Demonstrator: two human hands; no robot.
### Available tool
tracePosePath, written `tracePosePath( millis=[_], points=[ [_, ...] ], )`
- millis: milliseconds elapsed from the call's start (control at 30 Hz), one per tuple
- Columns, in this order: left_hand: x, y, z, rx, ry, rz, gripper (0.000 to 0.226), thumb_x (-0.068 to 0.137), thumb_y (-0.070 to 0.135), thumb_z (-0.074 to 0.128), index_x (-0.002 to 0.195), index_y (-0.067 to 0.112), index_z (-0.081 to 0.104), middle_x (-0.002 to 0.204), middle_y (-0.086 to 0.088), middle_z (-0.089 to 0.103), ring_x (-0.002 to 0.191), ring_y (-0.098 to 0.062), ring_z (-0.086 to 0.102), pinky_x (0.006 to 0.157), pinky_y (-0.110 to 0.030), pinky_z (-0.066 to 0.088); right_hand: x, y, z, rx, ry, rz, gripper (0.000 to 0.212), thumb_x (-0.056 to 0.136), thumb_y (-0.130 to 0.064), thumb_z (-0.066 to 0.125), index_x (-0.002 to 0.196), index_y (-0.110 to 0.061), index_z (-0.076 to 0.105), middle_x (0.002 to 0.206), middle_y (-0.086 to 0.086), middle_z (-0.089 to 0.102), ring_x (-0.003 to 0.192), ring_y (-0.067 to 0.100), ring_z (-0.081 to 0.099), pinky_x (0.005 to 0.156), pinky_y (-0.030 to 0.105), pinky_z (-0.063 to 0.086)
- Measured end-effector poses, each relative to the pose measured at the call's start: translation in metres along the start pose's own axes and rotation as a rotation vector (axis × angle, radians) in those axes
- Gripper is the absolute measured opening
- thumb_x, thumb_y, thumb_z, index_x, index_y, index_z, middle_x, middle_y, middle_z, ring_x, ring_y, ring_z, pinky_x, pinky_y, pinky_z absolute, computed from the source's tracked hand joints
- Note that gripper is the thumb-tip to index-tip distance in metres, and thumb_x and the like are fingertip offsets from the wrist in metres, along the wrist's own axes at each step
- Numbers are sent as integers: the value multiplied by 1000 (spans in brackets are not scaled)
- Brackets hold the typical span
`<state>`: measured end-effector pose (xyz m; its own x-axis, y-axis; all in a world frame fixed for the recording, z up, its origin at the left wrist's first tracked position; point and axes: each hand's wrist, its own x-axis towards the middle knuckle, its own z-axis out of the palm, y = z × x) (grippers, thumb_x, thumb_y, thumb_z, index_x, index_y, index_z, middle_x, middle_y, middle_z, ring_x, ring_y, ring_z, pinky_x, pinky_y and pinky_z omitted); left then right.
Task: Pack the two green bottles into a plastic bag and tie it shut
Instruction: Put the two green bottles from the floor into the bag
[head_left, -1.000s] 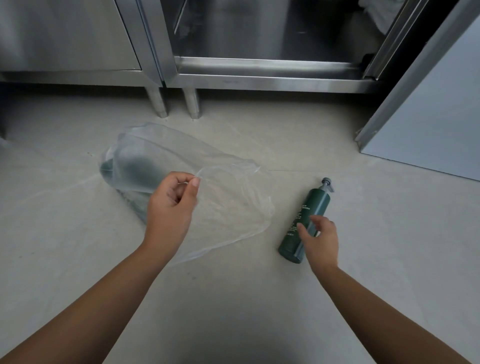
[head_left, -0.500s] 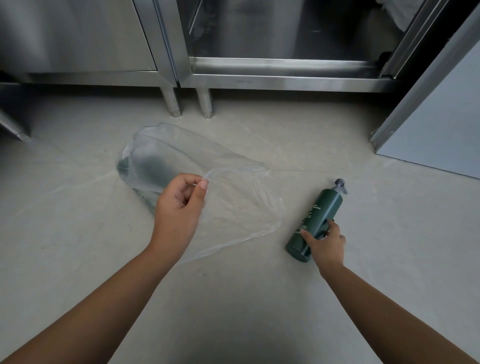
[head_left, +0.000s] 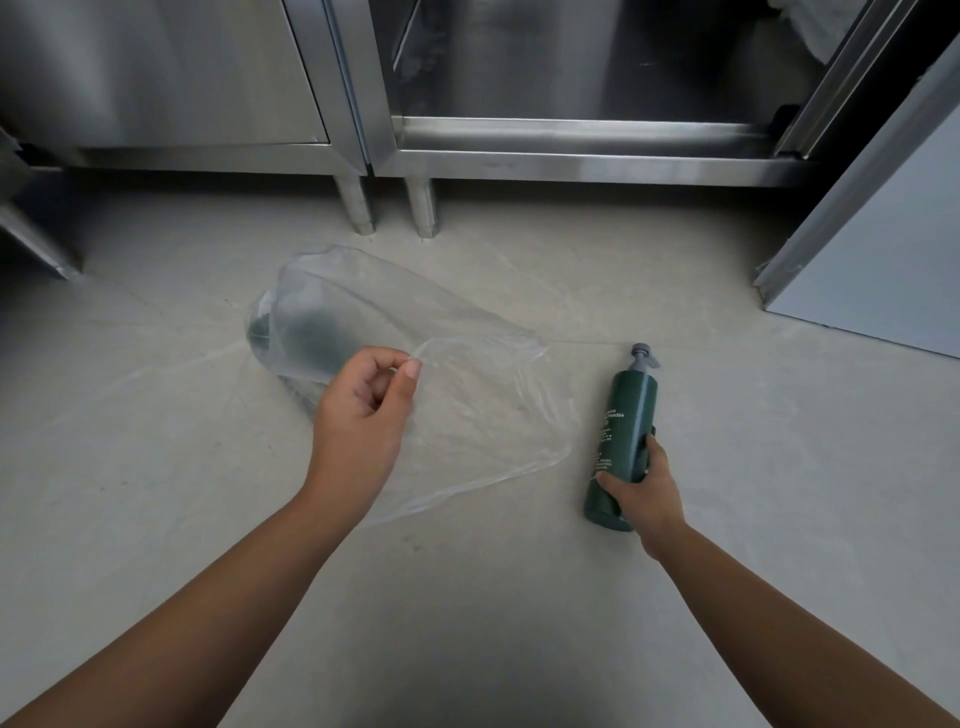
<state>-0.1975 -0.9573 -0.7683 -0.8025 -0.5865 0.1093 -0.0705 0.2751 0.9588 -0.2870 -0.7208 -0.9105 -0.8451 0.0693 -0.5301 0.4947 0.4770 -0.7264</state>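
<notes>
A clear plastic bag (head_left: 483, 415) lies on the grey floor with one dark green bottle (head_left: 306, 338) showing blurred through its far left end. My left hand (head_left: 363, 415) pinches the bag's upper edge between thumb and fingers and lifts it a little. To the right, outside the bag, a second green bottle (head_left: 626, 410) with a grey pump top lies on the floor. My right hand (head_left: 641, 488) grips this bottle near its base.
Stainless steel cabinets (head_left: 571, 156) on short legs (head_left: 358, 208) run along the back. A grey panel with a metal edge (head_left: 857, 249) stands at the right. Another metal leg (head_left: 36, 244) is at the far left.
My right hand went from touching the outside bottle to wrapping round its lower part, and the bottle has swung to point more straight away from me. My left hand keeps its pinch on the bag.
</notes>
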Motion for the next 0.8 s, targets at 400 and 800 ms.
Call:
tracePosePath(
  millis=[400, 800],
  points=[
    [1, -1, 2, 15, 3, 18, 17, 88, 20, 54, 74, 28, 56, 65, -6, 54, 59, -14, 47, 53, -17, 41, -4, 1, 0, -113, -84, -75, 91, 75, -15, 71, 143, -27, 11, 135, 13, 44, 108, 32, 50, 87, 44, 48],
    [12, -1, 10, -27, 34, 43, 20, 90, 17, 53, 74, 29, 54, 64, -5, 52, 57, -11, 46, 51, -13, 41, -24, -36, -14, 110, -157, -327, 85, 74, -13, 72, 140, -32, 22, 122, 5, 50, 98, 17, 53, 80, 34, 50]
  ],
)
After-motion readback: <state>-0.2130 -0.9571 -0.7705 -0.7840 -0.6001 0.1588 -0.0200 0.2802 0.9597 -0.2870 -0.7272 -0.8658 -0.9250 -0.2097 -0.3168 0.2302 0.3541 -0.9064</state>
